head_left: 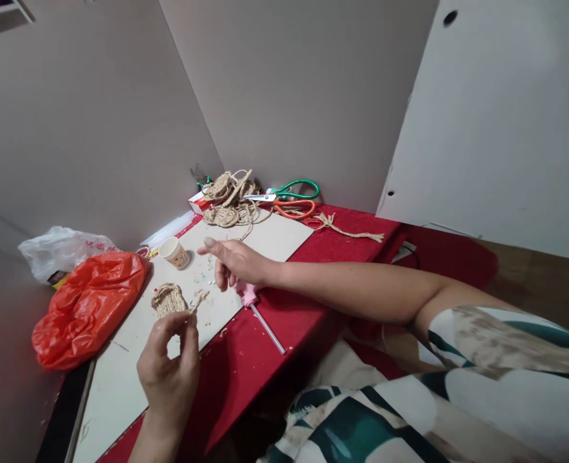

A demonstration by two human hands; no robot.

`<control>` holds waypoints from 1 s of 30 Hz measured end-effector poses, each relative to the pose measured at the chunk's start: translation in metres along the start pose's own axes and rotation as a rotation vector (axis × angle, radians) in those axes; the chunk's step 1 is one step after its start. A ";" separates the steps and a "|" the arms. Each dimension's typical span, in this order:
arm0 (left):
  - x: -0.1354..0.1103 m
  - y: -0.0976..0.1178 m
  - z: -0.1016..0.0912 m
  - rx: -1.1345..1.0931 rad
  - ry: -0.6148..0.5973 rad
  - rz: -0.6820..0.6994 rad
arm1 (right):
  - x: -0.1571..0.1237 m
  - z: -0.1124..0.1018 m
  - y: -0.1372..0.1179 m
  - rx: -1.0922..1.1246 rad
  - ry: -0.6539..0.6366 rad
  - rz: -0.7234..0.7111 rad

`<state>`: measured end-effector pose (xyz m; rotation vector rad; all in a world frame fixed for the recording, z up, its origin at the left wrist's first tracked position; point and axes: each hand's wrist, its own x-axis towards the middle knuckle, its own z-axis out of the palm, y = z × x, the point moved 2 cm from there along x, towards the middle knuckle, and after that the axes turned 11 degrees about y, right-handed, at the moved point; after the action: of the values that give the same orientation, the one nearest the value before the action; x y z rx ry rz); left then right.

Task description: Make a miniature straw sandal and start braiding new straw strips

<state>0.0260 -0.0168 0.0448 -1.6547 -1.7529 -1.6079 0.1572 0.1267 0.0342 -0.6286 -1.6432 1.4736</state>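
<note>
My left hand (171, 357) is closed in a pinch, thumb against forefinger, on the frayed end of a straw-coloured cord (200, 299). Just beyond it a small piece of braided straw work (168, 298) lies on the white board. My right hand (233, 258) hovers over the board with thumb and forefinger stretched apart and the other fingers loosely bent; nothing shows in it. Under its wrist sits a pink tool (248, 296), which looks like a glue gun, partly hidden by the hand. A pale rod (269, 329) sticks out from it over the red cloth.
A paper cup (174, 253) stands on the white board (284, 235). Coils of straw braid (226, 212) and scissors (289, 198) with green and orange handles lie at the back. A red plastic bag (91, 308) is at left. Red cloth (308, 321) covers the table; walls rise behind.
</note>
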 end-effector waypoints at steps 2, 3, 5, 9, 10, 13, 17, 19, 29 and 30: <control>0.001 -0.001 0.000 0.018 0.031 -0.033 | 0.004 -0.008 -0.001 0.009 0.121 -0.052; 0.001 -0.001 0.000 0.019 0.037 -0.045 | 0.005 -0.010 -0.002 0.017 0.150 -0.072; 0.001 -0.001 0.000 0.010 0.041 -0.065 | 0.006 -0.011 -0.001 0.036 0.168 -0.092; -0.002 -0.010 0.000 -0.011 0.049 -0.128 | 0.004 -0.009 0.001 0.024 0.154 -0.198; -0.003 -0.013 0.000 -0.029 0.045 -0.156 | 0.003 -0.008 0.002 0.016 0.152 -0.253; -0.003 -0.024 0.001 -0.125 -0.007 -0.274 | 0.002 -0.007 0.003 0.011 0.143 -0.397; -0.001 -0.035 0.004 -0.244 -0.079 -0.466 | 0.002 -0.006 0.005 -0.031 0.130 -0.513; 0.000 -0.038 0.006 -0.301 -0.116 -0.551 | 0.001 -0.005 0.007 -0.066 0.118 -0.562; 0.010 -0.052 0.010 -0.188 -0.070 -0.447 | 0.010 -0.010 0.012 -0.124 0.124 -0.495; 0.011 -0.053 0.008 -0.188 -0.025 -0.426 | 0.012 -0.011 0.014 -0.102 0.133 -0.464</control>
<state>-0.0172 0.0093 0.0224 -1.4457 -2.1346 -1.9917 0.1573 0.1453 0.0239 -0.3565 -1.6311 0.9984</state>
